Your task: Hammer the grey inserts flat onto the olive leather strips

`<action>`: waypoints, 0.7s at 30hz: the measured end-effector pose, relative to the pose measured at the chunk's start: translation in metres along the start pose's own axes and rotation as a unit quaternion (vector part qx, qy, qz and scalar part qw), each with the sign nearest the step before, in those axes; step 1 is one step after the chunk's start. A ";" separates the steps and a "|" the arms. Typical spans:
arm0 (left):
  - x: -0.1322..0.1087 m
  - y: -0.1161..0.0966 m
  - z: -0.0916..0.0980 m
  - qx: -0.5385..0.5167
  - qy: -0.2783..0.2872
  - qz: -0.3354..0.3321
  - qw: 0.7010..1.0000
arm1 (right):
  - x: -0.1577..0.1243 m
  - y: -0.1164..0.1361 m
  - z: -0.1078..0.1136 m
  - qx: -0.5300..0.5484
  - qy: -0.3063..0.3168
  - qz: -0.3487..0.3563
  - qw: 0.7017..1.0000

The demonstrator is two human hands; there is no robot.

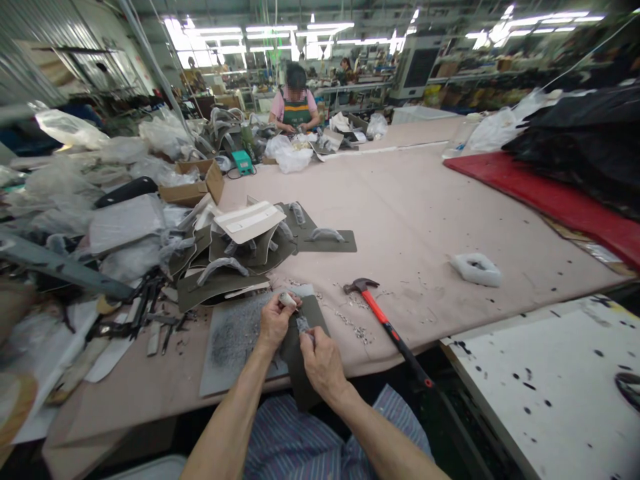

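Panel point(315, 312): olive, table edge point(373, 360) overhung
Right hand point(323, 359): wrapped handle point(302, 324) gripped
Left hand point(275, 321): curled, grip unclear
Room: beyond hammer point(383, 317)

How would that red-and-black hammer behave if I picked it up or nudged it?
The hammer is probably head-heavy, since its dark claw head looks metal. The straight, slim handle looks stiff. Its end juts past the table's edge, so a bump there might swing or tip it.

olive-grey panel point(295, 359) | overhanging table point(405, 200) edge | plastic-wrapped handle point(302, 323) on its face | white piece point(287, 300) tilted alongside
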State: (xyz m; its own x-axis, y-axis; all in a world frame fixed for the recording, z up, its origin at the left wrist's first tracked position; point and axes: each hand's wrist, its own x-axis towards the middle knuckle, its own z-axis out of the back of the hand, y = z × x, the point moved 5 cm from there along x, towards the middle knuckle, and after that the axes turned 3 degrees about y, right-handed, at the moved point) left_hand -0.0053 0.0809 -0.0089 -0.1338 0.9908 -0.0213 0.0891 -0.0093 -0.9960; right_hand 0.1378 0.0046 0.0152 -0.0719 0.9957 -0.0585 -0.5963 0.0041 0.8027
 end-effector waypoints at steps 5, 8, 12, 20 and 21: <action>-0.001 -0.006 -0.002 0.018 0.017 -0.004 1.000 | 0.001 -0.002 0.001 0.025 0.006 -0.001 1.000; 0.000 -0.005 -0.003 0.034 0.020 -0.015 0.999 | 0.000 -0.002 0.000 0.022 0.011 -0.004 1.000; 0.001 -0.005 -0.003 0.079 0.030 -0.035 0.996 | 0.001 0.003 0.004 0.032 0.028 0.009 0.999; -0.004 -0.013 -0.011 0.213 0.046 -0.098 0.971 | 0.030 -0.055 0.102 -0.267 -0.101 0.001 0.958; -0.005 -0.014 -0.012 0.229 0.047 -0.104 0.967 | 0.032 -0.071 0.112 -0.318 -0.082 -0.030 0.944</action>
State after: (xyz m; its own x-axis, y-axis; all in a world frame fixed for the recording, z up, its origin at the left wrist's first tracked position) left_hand 0.0060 0.0777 0.0059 -0.0102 0.9852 0.1710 -0.3786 0.1545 -0.9126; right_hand 0.2678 0.0469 0.0229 0.0708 0.9966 0.0430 -0.9588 0.0561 0.2787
